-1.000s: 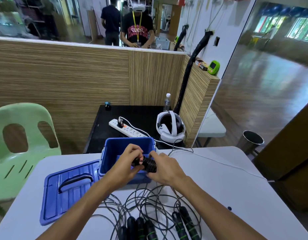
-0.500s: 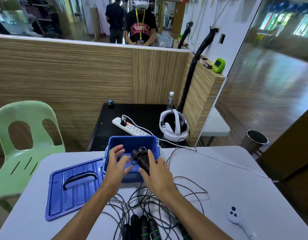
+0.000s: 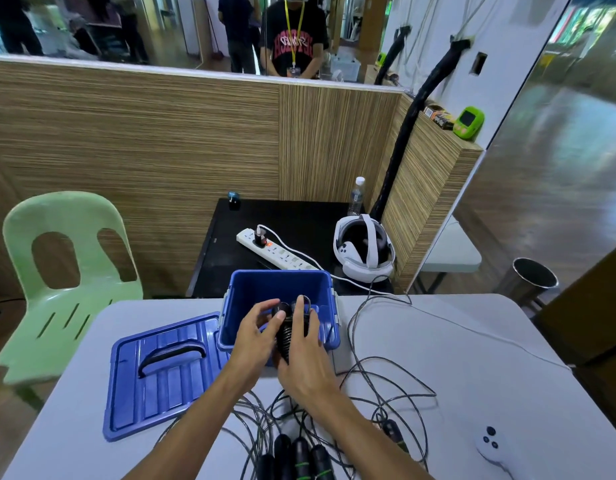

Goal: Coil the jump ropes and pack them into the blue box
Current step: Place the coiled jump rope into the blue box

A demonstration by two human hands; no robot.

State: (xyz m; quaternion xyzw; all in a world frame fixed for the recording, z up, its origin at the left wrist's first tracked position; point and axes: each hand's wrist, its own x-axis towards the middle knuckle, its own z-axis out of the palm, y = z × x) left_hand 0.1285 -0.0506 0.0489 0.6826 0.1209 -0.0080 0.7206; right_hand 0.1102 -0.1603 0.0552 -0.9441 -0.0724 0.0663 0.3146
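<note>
The open blue box [image 3: 245,289] stands on the white table [image 3: 472,368] just beyond my hands. My right hand [image 3: 308,362] grips a coiled jump rope [image 3: 287,332], a black bundle held over the box's near rim. The fingers of my left hand [image 3: 256,336] touch the top of the same bundle. Several uncoiled jump ropes [image 3: 386,396] lie tangled on the table near me, their black handles [image 3: 299,455] with green bands at the bottom edge.
The blue lid [image 3: 157,375] lies flat left of the box. A white controller [image 3: 492,445] rests at the lower right. Behind the table a black side table carries a power strip [image 3: 275,252] and a white headset [image 3: 363,251]. A green chair [image 3: 64,265] stands left.
The view has tilted down and drawn closer. Both hands have carried the coiled rope forward from in front of the box to over its near rim; my left hand has come back onto the bundle.
</note>
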